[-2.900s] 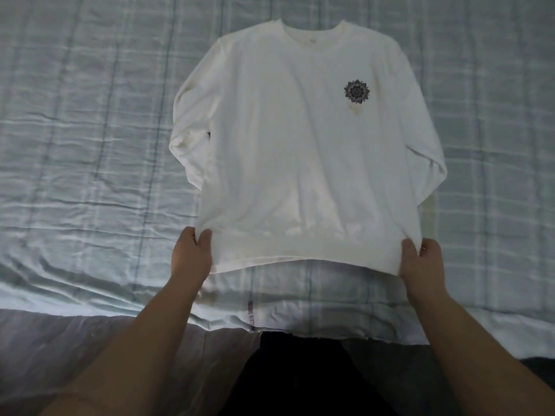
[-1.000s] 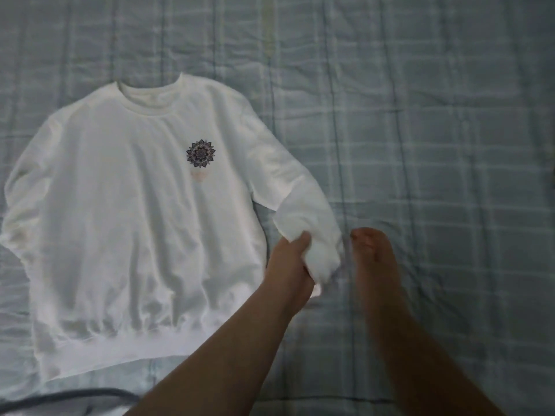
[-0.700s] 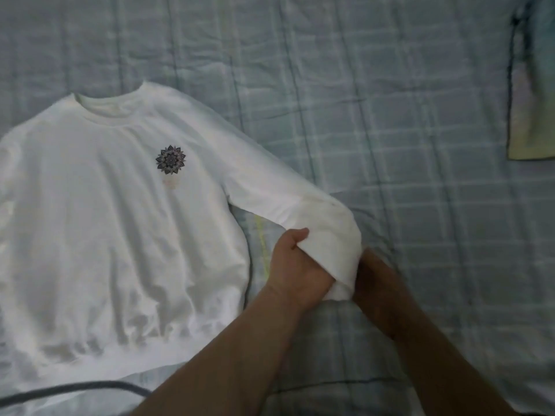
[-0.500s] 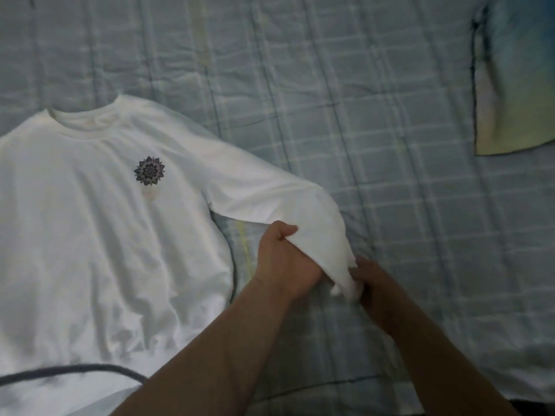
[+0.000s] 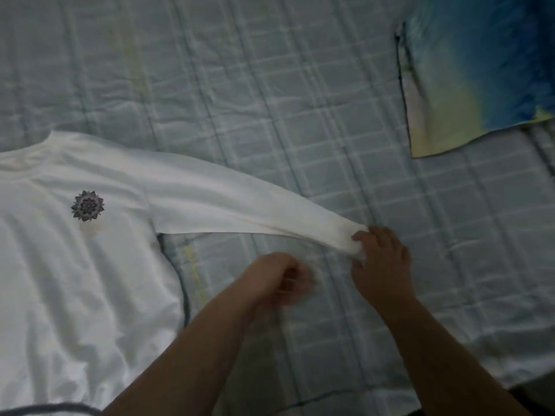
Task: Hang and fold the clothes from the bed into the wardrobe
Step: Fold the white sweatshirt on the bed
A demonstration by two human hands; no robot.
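Sweatshirt sleeve [image 5: 240,210] stretched lengthwise rightward, cuff [image 5: 350,240] in right hand [image 5: 383,262]

Sweatshirt [image 5: 75,280] lies on the bed [image 5: 270,100], left side. Its sleeve [image 5: 240,211] extends rightward, with the right hand [image 5: 381,259] at its end, touching. Left hand [image 5: 279,280] sits before the sleeve, apart from it. Second garment [image 5: 480,70] lies on the bed, far right, behind.

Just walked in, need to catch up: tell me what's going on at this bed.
A person is spreading a white sweatshirt on the bed. The right hand pinches the cuff of one sleeve, pulled out straight to the side. The left hand, blurred, hovers beside it, holding nothing. A blue-and-yellow cloth lies apart, untouched.
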